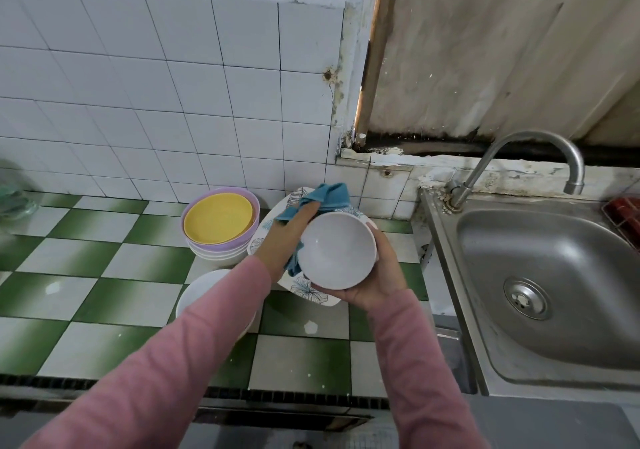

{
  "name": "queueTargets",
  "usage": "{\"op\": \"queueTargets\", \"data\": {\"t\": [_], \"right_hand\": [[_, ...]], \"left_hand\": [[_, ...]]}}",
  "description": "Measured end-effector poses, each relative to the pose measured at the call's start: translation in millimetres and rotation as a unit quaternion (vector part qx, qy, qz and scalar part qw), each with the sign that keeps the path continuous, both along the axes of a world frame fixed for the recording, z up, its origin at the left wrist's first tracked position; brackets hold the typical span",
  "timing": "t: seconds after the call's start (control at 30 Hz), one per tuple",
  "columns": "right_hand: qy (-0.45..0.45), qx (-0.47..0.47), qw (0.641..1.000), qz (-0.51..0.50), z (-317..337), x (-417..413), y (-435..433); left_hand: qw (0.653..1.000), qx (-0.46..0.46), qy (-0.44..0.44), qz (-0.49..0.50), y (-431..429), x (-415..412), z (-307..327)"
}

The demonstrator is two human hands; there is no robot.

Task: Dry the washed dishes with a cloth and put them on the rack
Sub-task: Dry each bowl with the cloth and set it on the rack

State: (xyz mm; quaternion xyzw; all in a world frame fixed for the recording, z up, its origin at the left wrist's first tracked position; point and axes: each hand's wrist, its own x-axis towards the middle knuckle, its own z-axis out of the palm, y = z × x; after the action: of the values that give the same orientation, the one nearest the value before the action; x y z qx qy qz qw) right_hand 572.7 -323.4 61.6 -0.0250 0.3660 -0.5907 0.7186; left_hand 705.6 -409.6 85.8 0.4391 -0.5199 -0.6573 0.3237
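Green-and-white checked counter point(104, 265), white tiled wall behind. Right hand point(377, 282): fingers curled round the white bowl point(337, 251), cupping it from below and the far side, mouth tilted up towards us. Left hand point(287, 240) grips the blue cloth point(329, 195), pressing it against the bowl's outer left wall. Bowl held above a floral plate point(308, 292). Just left, a stack of bowls point(221, 223), yellow on top. Right: steel sink point(554, 275), and a red rack point(627, 216) at the edge.
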Motion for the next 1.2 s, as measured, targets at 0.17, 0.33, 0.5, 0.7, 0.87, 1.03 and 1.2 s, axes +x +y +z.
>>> {"op": "queueTargets", "data": {"t": [0.17,0.33,0.5,0.7,0.87,1.03,1.2], "right_hand": [[-0.064,0.014,0.996,-0.062,-12,-2,-3],[-0.054,-0.021,0.992,-0.109,-5,21,-11],[0.019,-0.054,0.989,-0.134,-6,23,-14],[0.052,-0.067,0.988,-0.128,-10,16,-12],[0.045,-0.045,0.989,-0.131,-10,13,-8],[0.054,-0.055,0.99,-0.116,-10,8,-1],[0.035,-0.054,0.99,-0.129,-9,10,7]], "left_hand": [[0.981,-0.028,-0.025,0.188,-1,-14,-6],[0.893,-0.428,-0.127,0.062,24,-26,-36],[0.771,-0.524,-0.349,-0.096,25,-25,-44],[0.748,-0.47,-0.38,-0.272,23,-21,-42],[0.741,-0.487,-0.343,-0.309,16,-16,-29],[0.753,-0.471,-0.338,-0.312,17,-7,-11],[0.789,-0.414,-0.281,-0.357,14,3,5]]}}
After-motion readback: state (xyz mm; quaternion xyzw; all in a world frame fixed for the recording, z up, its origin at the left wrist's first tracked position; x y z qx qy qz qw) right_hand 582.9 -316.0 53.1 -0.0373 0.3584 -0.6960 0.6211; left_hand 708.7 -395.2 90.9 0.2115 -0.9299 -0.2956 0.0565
